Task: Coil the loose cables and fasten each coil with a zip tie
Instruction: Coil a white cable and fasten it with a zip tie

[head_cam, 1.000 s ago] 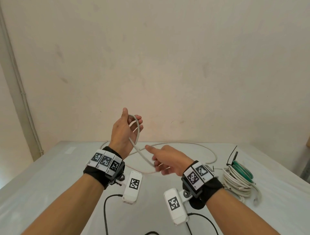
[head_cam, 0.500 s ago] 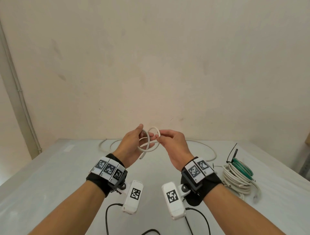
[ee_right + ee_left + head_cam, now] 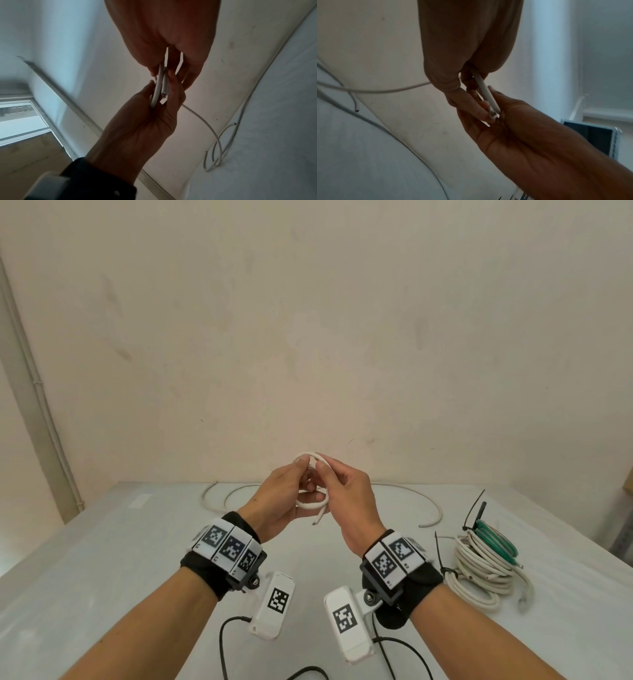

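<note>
Fingers of the left hand (image 3: 286, 497) and right hand (image 3: 346, 494) are pinched on a small loop of white cable (image 3: 313, 505), held raised at frame centre above the table (image 3: 102, 559).

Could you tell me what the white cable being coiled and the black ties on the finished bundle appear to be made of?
White cable: likely matte plastic sheathing over metal conductors; it bends smoothly, and the cut end shows a core. Black zip ties: probably nylon-type plastic, thin, stiff tails standing up from the bundle.
</note>
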Demonstrator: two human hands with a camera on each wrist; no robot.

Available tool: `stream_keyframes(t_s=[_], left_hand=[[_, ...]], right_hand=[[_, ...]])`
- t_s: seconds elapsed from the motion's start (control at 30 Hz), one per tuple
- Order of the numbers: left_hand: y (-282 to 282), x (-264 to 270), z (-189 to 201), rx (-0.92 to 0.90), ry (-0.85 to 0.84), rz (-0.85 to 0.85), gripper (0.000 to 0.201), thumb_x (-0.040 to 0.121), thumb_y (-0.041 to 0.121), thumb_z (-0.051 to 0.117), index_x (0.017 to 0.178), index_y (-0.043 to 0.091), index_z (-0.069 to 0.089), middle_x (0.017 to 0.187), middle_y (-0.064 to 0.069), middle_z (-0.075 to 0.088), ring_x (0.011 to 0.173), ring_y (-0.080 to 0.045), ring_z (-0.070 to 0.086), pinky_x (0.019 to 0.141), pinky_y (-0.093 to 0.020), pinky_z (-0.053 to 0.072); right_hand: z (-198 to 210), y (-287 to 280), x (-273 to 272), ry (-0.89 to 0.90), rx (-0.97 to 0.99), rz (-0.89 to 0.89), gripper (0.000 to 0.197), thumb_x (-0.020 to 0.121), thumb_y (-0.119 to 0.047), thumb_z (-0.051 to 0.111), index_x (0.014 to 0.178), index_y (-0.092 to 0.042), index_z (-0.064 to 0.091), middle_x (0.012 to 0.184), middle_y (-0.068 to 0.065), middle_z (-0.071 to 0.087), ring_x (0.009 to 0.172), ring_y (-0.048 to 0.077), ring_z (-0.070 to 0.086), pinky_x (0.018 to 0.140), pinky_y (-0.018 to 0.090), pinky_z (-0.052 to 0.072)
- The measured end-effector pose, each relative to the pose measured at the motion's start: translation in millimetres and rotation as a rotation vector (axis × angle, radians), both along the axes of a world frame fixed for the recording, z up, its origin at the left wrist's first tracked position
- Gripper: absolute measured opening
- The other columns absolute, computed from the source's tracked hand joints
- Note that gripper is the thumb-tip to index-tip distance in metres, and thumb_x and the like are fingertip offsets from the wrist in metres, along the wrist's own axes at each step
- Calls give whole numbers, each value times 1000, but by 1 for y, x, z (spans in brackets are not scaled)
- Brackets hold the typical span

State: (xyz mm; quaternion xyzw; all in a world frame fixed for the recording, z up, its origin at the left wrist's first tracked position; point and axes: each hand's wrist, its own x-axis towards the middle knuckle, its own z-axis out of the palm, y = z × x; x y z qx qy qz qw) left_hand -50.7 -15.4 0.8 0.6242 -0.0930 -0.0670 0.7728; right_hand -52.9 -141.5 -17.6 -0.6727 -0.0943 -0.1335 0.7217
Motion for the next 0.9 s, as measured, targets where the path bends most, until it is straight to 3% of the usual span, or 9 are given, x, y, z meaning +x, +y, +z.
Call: stream_keyframes(t_s=[0.13, 0.23, 0.33, 0.47, 0.53, 0.57, 0.67, 0.8, 0.9], left_hand=[[-2, -1, -1, 157, -87, 68, 41, 111, 37, 41, 104, 7, 68, 71, -7, 45, 66, -15, 64, 74, -42, 64], [2, 2, 1, 387, -198, 178, 39, 107, 43, 49, 91, 10, 62, 69, -5, 51, 55, -11, 63, 58, -37, 62], [11, 8, 2, 597, -365, 315, 40, 93, 44, 73, 81, 10, 55, 64, -3, 60, 49, -14, 57, 51, -28, 50], [20, 10, 1, 789, -626, 542, 49, 75, 28, 87, 112, 16, 56, 99, 1, 56, 87, -13, 52, 72, -20, 41], [23, 12, 3, 855, -719, 456, 51, 79, 31, 78, 125, 23, 59, 113, 2, 56, 104, -12, 50, 91, -28, 41], [24, 13, 4, 840, -719, 360, 40, 82, 32, 74, 119, 24, 65, 108, 3, 62, 100, -11, 55, 94, -35, 44], [28, 11, 9, 709, -634, 105, 12, 91, 33, 76, 92, 21, 74, 75, 1, 73, 73, -22, 66, 77, -47, 50], [24, 6, 16, 570, -589, 27, 22, 96, 29, 74, 96, 8, 79, 76, -23, 70, 63, -19, 59, 65, -36, 48], [22, 0, 19, 626, -604, -12, 30, 98, 40, 67, 91, 14, 81, 62, -7, 55, 57, -15, 39, 57, -29, 32]], right_hand=[[-1, -3, 3, 62, -48, -80, 19, 101, -34, 64, 110, -33, 81, 72, -2, 67, 70, 13, 61, 61, 28, 53], [3, -5, 1, 192, 211, 113, 22, 105, -23, 60, 113, -15, 79, 66, -1, 44, 60, 14, 47, 73, 29, 58], [13, -16, 0, 288, 366, 229, 24, 106, -20, 58, 114, -7, 76, 69, -1, 35, 52, 10, 37, 56, 22, 51], [25, -22, -5, 247, 188, 283, 29, 108, -24, 53, 119, -7, 75, 67, -4, 27, 50, 9, 23, 45, 20, 29], [32, -22, -9, 201, 63, 295, 34, 108, -32, 52, 116, -10, 77, 66, -5, 26, 50, 10, 21, 46, 21, 26], [35, -22, -10, 172, -3, 283, 38, 108, -38, 52, 112, -13, 79, 64, -5, 26, 50, 10, 20, 47, 22, 25], [42, -22, -11, 45, -234, 147, 45, 105, -51, 51, 95, -20, 82, 57, -5, 30, 51, 12, 26, 50, 29, 28], [47, -22, -10, -112, -521, -88, 57, 105, -58, 44, 69, -17, 62, 45, -15, 46, 49, 5, 43, 61, 30, 39], [51, -22, -11, -154, -698, -163, 65, 105, -63, 38, 57, -21, 55, 52, -12, 61, 54, 5, 55, 62, 29, 40]])
